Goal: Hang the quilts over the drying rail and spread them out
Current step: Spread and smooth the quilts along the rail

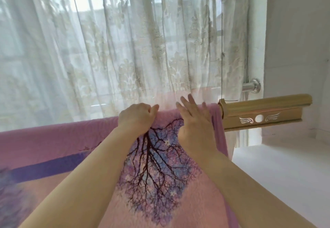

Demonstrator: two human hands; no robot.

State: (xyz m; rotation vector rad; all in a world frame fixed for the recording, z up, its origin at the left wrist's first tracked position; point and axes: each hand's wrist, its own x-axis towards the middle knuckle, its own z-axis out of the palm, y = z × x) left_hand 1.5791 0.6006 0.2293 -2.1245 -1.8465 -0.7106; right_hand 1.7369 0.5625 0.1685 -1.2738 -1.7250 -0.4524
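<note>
- Broadly, the sheer curtain (107,40) fills the background and hangs just behind the rail. The quilt's far side shows faintly pink through it.
- The quilt (75,138) already lies over the drying rail (264,110). It runs from the left edge of view to a side edge just right of your right hand, and its near half falls toward you.
- It looks soft and padded: pink, with a purple band and a dark branching tree print (157,165) set upside down.
- The rail's long axis runs left to right across your front. Only its gold right end is bare, sticking out past the quilt's edge. That is the relation to mind: free rail lies to the right, so spreading probably means drawing cloth that way along the rail.
- Your right hand (194,126) is the nearer to that bare end. It lies flat on the quilt just under the fold, fingers straight and slightly spread, holding nothing.
- Your left hand (136,119), just beside it to the left, has its fingers curled over the top fold and grips the quilt at the rail.
</note>
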